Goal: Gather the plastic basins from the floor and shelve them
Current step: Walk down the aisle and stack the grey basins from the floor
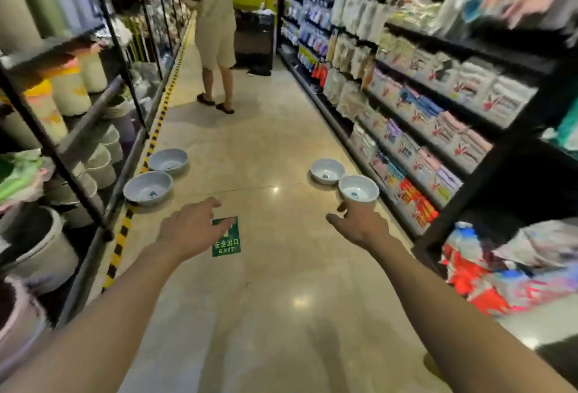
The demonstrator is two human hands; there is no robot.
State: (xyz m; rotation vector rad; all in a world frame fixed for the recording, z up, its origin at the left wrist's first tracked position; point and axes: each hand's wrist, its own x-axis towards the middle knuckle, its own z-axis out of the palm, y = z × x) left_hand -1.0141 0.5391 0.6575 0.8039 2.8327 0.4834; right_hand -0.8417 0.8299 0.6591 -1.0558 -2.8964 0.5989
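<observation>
Pale blue plastic sits just past the fingertips of the right hand (359, 223), whose loose, spread fingers hold nothing as they reach toward the nearest basin (358, 188) by the right-hand shelving. The left hand (190, 227) is likewise empty, fingers relaxed and slightly curled, stretched out above a green exit sign (226, 238) stuck to the floor (281, 299). Four basins lie on the polished aisle: a second right basin (327, 170) touches or nearly touches the nearest one, while a left pair, the near left basin (148, 188) and the far left basin (168, 159), rests beside the yellow-and-black edge tape under a rack (78, 142) stacked with buckets and tubs. Packaged goods fill the shelves (438, 105) opposite; a shopper (215, 33) stands farther down the aisle. Nothing has yet been gathered, by the look of it. The sensible way: take the nearest basin by its rim, nest it into its neighbour, then cross for the left pair, so one stack goes to the rack. Thin rims flex, so a thumb-over-rim hold should serve better than a fingertip pinch.
</observation>
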